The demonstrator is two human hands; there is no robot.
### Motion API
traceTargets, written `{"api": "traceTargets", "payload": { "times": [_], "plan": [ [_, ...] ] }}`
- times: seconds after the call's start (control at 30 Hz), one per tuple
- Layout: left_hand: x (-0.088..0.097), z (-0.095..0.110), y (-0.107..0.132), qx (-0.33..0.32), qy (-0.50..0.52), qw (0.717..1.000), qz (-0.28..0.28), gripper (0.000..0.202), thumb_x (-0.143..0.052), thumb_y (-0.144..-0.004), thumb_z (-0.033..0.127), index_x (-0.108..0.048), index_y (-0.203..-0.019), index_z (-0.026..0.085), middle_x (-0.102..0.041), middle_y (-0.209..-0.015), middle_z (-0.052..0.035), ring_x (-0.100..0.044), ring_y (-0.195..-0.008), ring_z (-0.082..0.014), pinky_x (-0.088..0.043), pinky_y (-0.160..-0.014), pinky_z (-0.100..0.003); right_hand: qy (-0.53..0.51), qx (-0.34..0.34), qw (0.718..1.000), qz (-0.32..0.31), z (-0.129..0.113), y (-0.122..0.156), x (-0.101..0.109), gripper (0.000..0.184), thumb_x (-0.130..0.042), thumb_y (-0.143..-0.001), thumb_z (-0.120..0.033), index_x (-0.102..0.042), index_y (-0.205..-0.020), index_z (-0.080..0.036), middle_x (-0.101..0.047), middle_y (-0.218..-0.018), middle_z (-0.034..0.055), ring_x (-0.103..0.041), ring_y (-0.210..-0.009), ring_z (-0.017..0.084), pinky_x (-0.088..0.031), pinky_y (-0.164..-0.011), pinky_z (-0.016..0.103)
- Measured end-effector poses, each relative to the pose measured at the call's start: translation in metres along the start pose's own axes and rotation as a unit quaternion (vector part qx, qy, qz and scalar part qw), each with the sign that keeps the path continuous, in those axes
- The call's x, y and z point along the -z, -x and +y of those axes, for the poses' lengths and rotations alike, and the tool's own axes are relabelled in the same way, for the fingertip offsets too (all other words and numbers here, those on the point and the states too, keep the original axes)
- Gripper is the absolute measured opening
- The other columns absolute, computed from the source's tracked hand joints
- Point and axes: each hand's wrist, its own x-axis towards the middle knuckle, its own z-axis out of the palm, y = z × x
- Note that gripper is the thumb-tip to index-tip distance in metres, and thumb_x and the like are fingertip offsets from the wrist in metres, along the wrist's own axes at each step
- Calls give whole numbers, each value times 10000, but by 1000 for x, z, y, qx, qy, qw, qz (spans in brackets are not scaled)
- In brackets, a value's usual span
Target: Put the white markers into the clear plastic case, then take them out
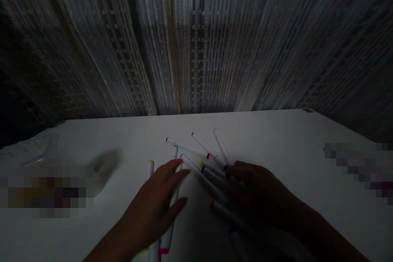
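Head view, dim, looks down on a white tabletop [285, 143] where a loose fan of white twin-tip markers [187, 147] lies with its coloured ends splaying outward. The fan probably takes this shape because the lower ends seem bunched beneath the hands rather than set out singly. The left hand [150, 206] lies flat, its fingers spread and uncurled, draped over a marker with a pink end [168, 233] and just beside another with a yellow cap [149, 170]. Nothing about it looks clenched, so it seems to rest or press rather than grip. The right hand [258, 196] sits over the right side of the fan, its fingers reaching across several barrels; in that shadow I cannot tell whether they grasp any. A clear plastic container [33, 151] sits off to the left, and a grey striped curtain [196, 41] hangs behind the table
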Motion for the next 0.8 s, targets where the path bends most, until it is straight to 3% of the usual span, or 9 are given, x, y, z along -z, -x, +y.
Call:
{"api": "traceTargets", "payload": {
  "times": [0.2,0.33,0.6,0.8],
  "plan": [
    [2,2,-1,-22,35,999,-17,479,-477,-815,188,-379,-1273,290,-376,-1355,-44,-401,-1191,-250,-403,-957,-430,-2,6,999,-40,-2,-2,3,182,-461,-768,-169,-628,-813,-226,-581,-792,39,-530,-642,112,-358,-548,210],
    [3,2,-2,3,24,1000,-9,452,-495,-822,240,-392,-1259,292,-436,-1305,-49,-447,-1143,-255,-420,-933,-436,34,9,998,-51,-1,-2,2,173,-462,-768,-184,-629,-797,-215,-578,-802,51,-524,-642,120,-370,-555,223],
    [3,0,-5,18,13,1000,10,373,-524,-809,283,-447,-1173,255,-544,-1126,-55,-497,-1027,-244,-448,-868,-419,28,4,1000,-13,-2,0,4,176,-479,-775,-246,-588,-653,-182,-588,-725,46,-500,-569,104,-345,-509,217],
    [6,2,-6,25,15,1000,11,319,-513,-809,268,-474,-1125,248,-579,-1047,-44,-519,-965,-234,-444,-839,-410,23,59,992,-109,-22,19,10,209,-625,-640,-388,-596,-551,-201,-586,-543,17,-476,-452,114,-266,-415,226]
  ]
}}
